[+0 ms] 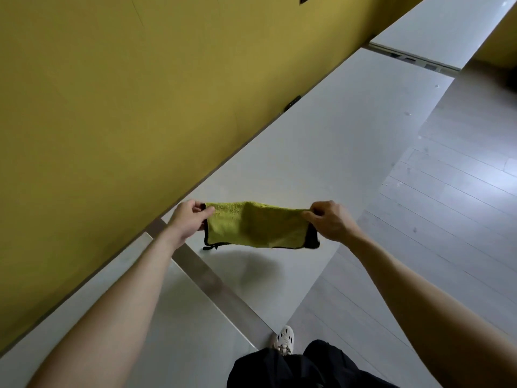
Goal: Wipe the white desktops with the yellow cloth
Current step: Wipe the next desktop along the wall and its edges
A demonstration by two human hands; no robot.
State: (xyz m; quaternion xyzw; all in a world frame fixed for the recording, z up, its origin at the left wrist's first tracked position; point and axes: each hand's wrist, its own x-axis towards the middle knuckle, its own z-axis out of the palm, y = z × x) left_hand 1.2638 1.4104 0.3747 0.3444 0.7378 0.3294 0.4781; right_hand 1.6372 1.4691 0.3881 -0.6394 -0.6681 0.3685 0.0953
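The yellow cloth (257, 228) with a black edge hangs stretched between both hands, a little above the white desktop (321, 147). My left hand (188, 219) pinches its upper left corner. The upper right corner is pinched by my right hand (330, 221). The cloth looks folded double, and its shadow falls on the desktop below it.
A yellow partition wall (126, 107) runs along the far edge of the desks. A metal strip (212, 281) divides this desktop from the nearer one (167, 331), and another strip (414, 58) from a farther desk (436, 29). Pale floorboards (447, 219) lie to the right.
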